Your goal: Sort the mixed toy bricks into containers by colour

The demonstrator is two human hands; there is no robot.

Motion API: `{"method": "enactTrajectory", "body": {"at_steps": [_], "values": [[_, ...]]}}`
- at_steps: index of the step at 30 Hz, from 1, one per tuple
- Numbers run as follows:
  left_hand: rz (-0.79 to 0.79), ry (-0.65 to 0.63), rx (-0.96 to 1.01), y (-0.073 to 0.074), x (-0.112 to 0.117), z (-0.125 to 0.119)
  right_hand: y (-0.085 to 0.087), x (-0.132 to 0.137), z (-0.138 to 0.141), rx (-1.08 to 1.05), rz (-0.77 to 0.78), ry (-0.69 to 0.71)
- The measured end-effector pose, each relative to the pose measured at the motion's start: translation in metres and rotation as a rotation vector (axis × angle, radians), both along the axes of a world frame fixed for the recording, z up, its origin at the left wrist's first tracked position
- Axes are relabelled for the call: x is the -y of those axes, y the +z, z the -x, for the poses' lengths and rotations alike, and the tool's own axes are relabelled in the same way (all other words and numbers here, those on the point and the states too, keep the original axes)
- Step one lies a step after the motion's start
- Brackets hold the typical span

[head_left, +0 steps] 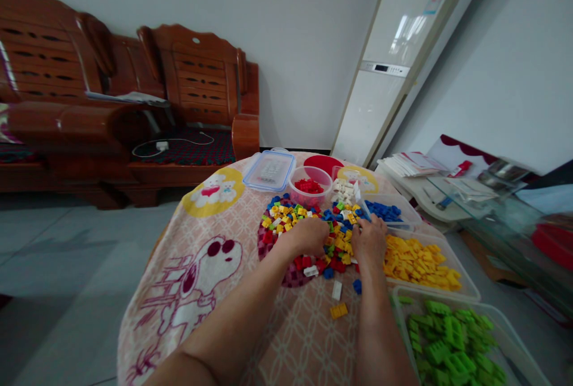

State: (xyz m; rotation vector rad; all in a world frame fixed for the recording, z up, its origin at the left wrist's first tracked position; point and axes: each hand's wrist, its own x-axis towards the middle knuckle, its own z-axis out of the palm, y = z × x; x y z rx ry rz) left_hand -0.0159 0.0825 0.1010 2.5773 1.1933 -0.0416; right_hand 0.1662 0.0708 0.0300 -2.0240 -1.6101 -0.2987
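A mixed pile of toy building bricks [286, 218] in several colours lies on the table between and beyond my hands. My left hand [312, 238] is in the middle of the pile, its fingers curled downward and closed; whatever they hold is hidden. At the pile's right edge, beside the container of yellow bricks [418, 263], is my right hand [370, 240]. Its fingers are bent together over the bricks, and what is in them cannot be made out. A white brick [337, 290], a yellow brick [339, 311] and a blue brick [357, 286] lie loose between my forearms.
A round tub of red bricks [308, 190], white bricks [344, 190] and a container of blue bricks [384, 211] stand behind the pile. Green bricks [454, 338] fill a container at front right. A blue-rimmed lid [270, 170] lies at the back of the patterned tablecloth [242, 308].
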Motion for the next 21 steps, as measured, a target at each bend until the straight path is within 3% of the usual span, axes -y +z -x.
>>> {"method": "enactTrajectory", "body": {"at_steps": [3,6,11,15,21], "values": [[0.079,0.016,0.092,0.002,-0.006,0.011,0.002,0.001,0.001,-0.003,0.02,-0.008],[0.194,0.077,0.326,-0.006,-0.02,0.024,0.003,0.001,0.001,-0.01,0.038,-0.006],[0.455,0.444,1.054,-0.029,-0.047,0.033,0.0,-0.001,0.0,-0.011,0.041,-0.008],[0.465,0.681,1.527,-0.04,-0.055,0.032,-0.001,-0.001,0.0,0.003,0.015,-0.009],[0.418,0.757,1.766,-0.046,-0.056,0.024,0.002,0.001,0.001,0.021,0.037,-0.016]]}}
